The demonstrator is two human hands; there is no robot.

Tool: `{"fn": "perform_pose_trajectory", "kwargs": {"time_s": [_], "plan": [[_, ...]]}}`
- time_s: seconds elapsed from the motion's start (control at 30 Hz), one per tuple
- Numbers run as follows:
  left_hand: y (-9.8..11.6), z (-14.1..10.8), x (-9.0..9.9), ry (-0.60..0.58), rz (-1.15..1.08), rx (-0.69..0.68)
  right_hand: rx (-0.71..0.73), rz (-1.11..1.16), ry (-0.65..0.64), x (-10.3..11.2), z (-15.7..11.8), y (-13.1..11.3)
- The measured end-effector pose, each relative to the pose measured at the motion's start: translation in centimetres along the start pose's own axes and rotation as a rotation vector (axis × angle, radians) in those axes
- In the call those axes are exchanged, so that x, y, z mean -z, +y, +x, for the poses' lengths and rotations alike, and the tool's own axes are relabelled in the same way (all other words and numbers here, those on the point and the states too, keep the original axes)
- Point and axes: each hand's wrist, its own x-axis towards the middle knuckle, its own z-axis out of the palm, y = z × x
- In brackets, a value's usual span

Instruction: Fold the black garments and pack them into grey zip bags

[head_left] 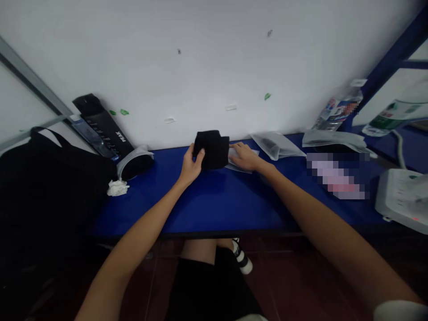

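Observation:
My left hand (193, 164) is closed on a folded black cloth item (212, 150), thumb on the near face, held up above the blue table. The cloth's exact kind does not show. Just right of it, my right hand (244, 156) has its fingers curled on a frosted plastic bag (240, 167), by the cloth's right edge. The hand covers part of this bag. Another frosted bag (276, 146) lies farther right, against the wall.
On the blue table (200, 205), a black bag (50, 178), a black PEAK box (107, 127), a dark-filled pouch (137, 165) and crumpled tissue (117, 188) are at left. A frosted pouch (336, 140), bottles (341, 107) and a white power strip (403, 198) are at right.

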Motion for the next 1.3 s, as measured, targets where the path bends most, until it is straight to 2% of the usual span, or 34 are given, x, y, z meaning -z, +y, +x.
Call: {"fn": "perform_pose_trajectory", "kwargs": {"time_s": [0.07, 0.13, 0.23, 0.3, 0.43, 0.57, 0.67, 0.77, 0.87, 0.93, 1.03, 1.13, 1.2, 1.3], "plan": [[-0.6, 0.6, 0.4, 0.112, -0.101, 0.081, -0.051, -0.112, -0.039, 0.5, -0.2, -0.8], [-1.5, 1.2, 1.0, 0.218, -0.203, 0.241, -0.075, -0.198, -0.063, 1.0, -0.4, -1.9], [-2.6, 1.9, 1.8, 0.311, -0.332, 0.497, -0.001, -0.204, -0.081, 1.3, -0.6, -3.1], [-3.2, 2.1, 2.1, 0.325, -0.381, 0.562, 0.063, -0.136, -0.149, 0.9, -0.7, -3.6], [-3.6, 1.9, 2.2, 0.318, -0.373, 0.535, 0.009, -0.078, -0.309, -0.6, -1.2, -4.8], [-3.7, 1.7, 2.0, 0.283, -0.342, 0.481, -0.083, -0.132, -0.241, -1.2, -3.9, -6.7], [-3.7, 1.7, 1.9, 0.295, -0.351, 0.485, -0.144, -0.209, -0.168, -0.6, -8.4, -8.4], [-3.6, 1.7, 1.8, 0.297, -0.337, 0.490, -0.207, -0.266, -0.128, 1.2, -14.2, -9.5], [-3.7, 1.6, 1.6, 0.281, -0.325, 0.482, -0.310, -0.325, -0.126, 3.5, -18.9, -9.2], [-3.8, 1.6, 1.6, 0.266, -0.324, 0.476, -0.386, -0.365, -0.103, 4.9, -20.5, -8.2], [-3.7, 1.5, 1.5, 0.256, -0.325, 0.463, -0.498, -0.380, -0.058, 6.3, -20.8, -6.1], [-3.4, 1.4, 1.6, 0.238, -0.320, 0.452, -0.554, -0.364, -0.009, 7.0, -19.7, -4.5], [-3.4, 1.3, 1.7, 0.206, -0.306, 0.436, -0.507, -0.357, 0.077, 7.3, -18.6, -4.3], [-4.0, 1.4, 1.8, 0.211, -0.273, 0.393, -0.337, -0.305, 0.228, 7.7, -16.4, -5.4]]}}
